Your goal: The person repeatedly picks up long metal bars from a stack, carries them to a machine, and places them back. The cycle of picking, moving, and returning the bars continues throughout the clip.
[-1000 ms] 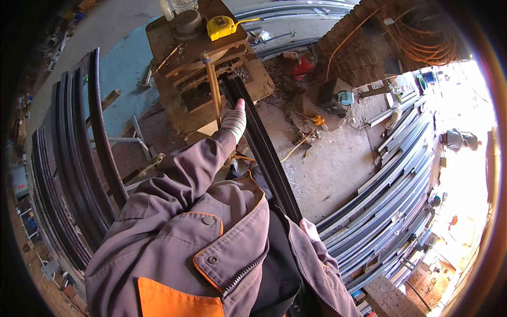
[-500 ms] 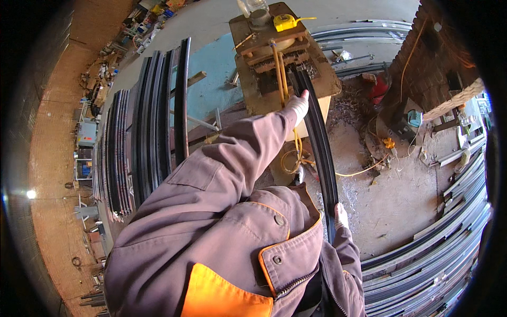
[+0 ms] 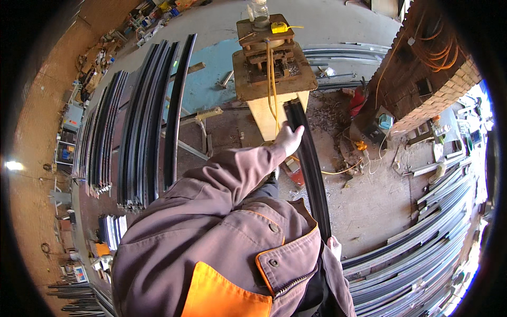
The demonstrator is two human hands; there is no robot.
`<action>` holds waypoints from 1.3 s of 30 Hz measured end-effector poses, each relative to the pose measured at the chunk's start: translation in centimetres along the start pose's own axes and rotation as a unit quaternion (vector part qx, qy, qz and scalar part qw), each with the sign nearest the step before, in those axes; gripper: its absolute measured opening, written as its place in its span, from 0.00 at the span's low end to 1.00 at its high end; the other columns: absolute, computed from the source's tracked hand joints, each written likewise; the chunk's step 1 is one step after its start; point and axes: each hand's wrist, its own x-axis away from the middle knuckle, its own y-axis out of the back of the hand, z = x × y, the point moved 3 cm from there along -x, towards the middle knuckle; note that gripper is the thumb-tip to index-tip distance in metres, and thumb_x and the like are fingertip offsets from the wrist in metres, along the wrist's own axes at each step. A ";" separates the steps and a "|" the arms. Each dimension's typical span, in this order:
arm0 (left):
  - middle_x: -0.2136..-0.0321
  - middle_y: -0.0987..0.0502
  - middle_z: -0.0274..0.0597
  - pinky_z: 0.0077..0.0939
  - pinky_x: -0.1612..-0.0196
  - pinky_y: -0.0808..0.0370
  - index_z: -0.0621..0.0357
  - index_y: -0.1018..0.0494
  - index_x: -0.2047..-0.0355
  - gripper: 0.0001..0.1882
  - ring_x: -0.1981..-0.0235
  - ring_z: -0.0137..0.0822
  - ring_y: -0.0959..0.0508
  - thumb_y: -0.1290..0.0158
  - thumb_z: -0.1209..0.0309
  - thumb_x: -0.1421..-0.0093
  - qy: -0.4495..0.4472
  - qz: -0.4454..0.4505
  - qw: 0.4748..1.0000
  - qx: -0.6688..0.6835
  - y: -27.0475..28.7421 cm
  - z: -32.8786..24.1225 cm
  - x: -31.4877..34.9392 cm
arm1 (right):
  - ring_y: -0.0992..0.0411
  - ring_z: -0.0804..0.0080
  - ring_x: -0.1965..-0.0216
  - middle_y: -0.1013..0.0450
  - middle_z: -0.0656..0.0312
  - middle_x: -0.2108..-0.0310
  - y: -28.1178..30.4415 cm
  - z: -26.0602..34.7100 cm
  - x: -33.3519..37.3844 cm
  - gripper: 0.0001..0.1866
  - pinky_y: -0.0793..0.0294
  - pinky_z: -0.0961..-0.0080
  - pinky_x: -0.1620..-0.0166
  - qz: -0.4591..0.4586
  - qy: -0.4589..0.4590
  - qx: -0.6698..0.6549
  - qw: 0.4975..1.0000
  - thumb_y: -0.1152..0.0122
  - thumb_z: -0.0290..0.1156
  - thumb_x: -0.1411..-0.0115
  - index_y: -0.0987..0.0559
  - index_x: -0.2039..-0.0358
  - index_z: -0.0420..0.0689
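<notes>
A long black metal profile (image 3: 312,177) runs lengthwise in front of me, slightly slanted. My left hand (image 3: 289,139) is closed round it near its far end, thumb on top. Lower down, my right hand (image 3: 334,247) grips its edge; the fingers are partly hidden by the profile and sleeve. The profile's far end lies just short of a small press-like machine (image 3: 269,55) with metal chips about it, on a wooden stand (image 3: 248,84). On top of the machine sit a yellow tape measure (image 3: 280,27) and a clear jar (image 3: 259,10).
Dark profiles (image 3: 145,121) lie in rows on a rack at the left. More profiles (image 3: 412,269) are piled on the floor at the lower right. A brick pillar (image 3: 428,95) with an orange hose stands at the right. A yellow cable (image 3: 338,172) crosses the floor.
Both hands have drawn the profile back toward me, and its far end has come away from the machine. The whole view has shifted, showing more of the stand's front.
</notes>
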 end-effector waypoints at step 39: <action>0.79 0.27 0.41 0.40 0.75 0.27 0.55 0.29 0.75 0.18 0.77 0.46 0.25 0.30 0.60 0.51 -0.287 -0.217 0.931 -0.063 28.8 16.6 36.9 | 0.23 0.52 0.61 0.22 0.50 0.65 -13.2 72.6 -0.6 0.22 0.25 0.62 0.52 0.032 0.571 0.484 0.663 0.31 0.44 0.43 0.19 0.55 0.42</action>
